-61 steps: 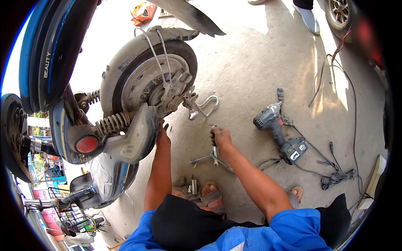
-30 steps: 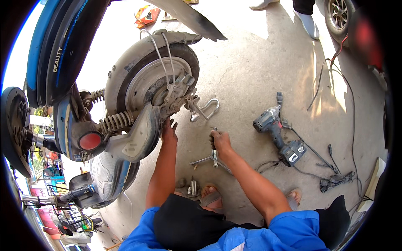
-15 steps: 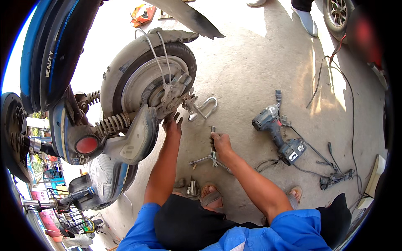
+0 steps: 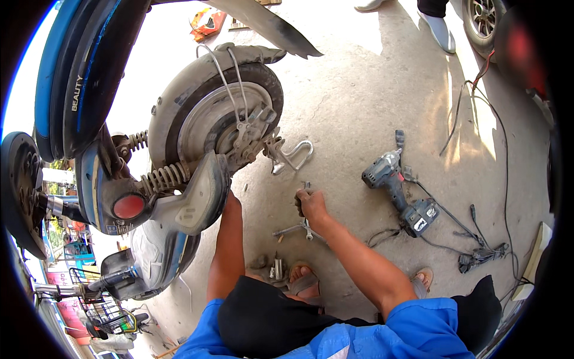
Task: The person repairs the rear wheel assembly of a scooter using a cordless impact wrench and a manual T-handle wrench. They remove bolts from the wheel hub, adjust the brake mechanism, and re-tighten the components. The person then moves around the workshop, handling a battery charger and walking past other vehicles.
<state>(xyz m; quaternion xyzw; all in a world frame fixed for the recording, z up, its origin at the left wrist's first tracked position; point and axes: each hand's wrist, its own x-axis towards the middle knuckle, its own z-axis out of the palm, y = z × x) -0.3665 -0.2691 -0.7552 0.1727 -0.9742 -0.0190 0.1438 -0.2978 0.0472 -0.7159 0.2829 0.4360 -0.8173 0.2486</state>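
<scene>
A grey-and-blue scooter lies tipped, its rear wheel (image 4: 209, 125), spring shock (image 4: 164, 176) and metal stand (image 4: 302, 155) facing me. My left hand (image 4: 232, 202) reaches under the bodywork beside the axle, its fingers mostly hidden. My right hand (image 4: 311, 203) is closed around a small metal tool (image 4: 305, 185) above the floor, apparently a wrench or socket. Below it lie wrenches (image 4: 287, 230), with several steel sockets (image 4: 277, 268) nearer my feet. To the right rests a cordless impact driver (image 4: 400, 197).
Tangled cables (image 4: 478, 257) lie at right, beside a pale board (image 4: 532, 260). Another person's shoe (image 4: 442, 33) stands at top right near a wheel (image 4: 481, 24). An orange object (image 4: 206, 24) is at the top; other bikes and a basket (image 4: 104, 308) crowd the lower left.
My left hand's spread fingers, visible below the axle half a second ago, have moved leftward behind the bodywork. My right hand has shifted slightly left, still gripping the tool.
</scene>
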